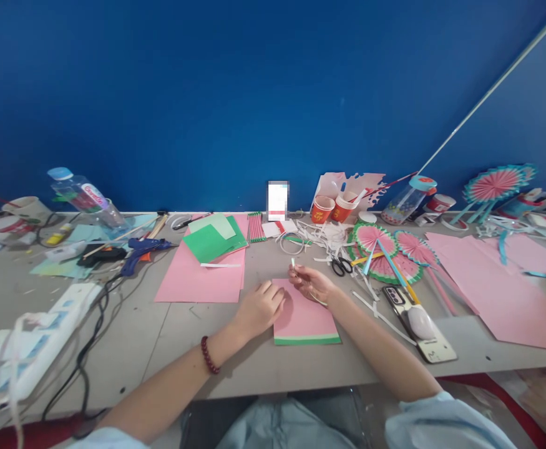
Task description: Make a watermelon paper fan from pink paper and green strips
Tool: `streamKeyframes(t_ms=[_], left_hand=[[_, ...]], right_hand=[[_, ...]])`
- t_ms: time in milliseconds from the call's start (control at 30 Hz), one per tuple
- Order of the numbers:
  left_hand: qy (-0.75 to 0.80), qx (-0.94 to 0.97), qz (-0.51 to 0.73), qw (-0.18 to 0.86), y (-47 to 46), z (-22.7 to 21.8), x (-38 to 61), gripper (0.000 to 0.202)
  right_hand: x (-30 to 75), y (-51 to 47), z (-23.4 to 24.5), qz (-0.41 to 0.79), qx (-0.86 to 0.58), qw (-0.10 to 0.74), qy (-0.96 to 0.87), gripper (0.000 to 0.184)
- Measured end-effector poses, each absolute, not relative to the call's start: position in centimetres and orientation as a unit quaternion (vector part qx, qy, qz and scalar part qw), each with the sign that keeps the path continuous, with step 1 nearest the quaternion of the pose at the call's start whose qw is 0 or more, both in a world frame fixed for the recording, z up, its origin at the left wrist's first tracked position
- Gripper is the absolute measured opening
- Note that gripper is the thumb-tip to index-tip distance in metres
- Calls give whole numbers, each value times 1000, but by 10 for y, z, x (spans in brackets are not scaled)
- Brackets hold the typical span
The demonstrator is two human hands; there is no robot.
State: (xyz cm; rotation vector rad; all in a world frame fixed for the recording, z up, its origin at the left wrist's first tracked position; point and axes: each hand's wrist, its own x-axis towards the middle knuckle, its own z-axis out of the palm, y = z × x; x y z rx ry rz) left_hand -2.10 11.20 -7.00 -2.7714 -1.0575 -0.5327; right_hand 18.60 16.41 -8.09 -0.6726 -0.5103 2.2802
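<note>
A pink sheet of paper (305, 315) with a white and green band along its near edge lies in front of me on the table. My left hand (261, 307) rests at its left edge, fingers curled under; anything inside them is hidden. Above the sheet's far right part, my right hand (311, 284) pinches a thin white strip of paper (293, 263) between thumb and fingers. One end of the strip sticks up past the fingertips, and a pale strip also shows below the palm.
Left are green paper (214, 240), a blue glue gun (144, 251), a power strip (43, 340) and a bottle (83, 193). Right are scissors (341, 267), paper scraps (324, 236), pink-green paper fans (375, 240), red cups (322, 209), a phone (434, 349) and pink sheets (525, 305).
</note>
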Motion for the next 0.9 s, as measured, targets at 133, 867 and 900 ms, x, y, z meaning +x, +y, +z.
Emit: streamKeyframes(t_ms=[133, 867, 900], left_hand=[[-343, -928, -144, 33, 116, -72, -13, 30], [-326, -936, -134, 1, 94, -76, -9, 23], [-330, -934, -138, -8, 92, -75, -8, 27]], right_hand=[[185, 164, -81, 875, -262, 353, -202, 13], [178, 157, -67, 808, -330, 360, -330, 23], [179, 158, -66, 795, -343, 357, -352, 24]])
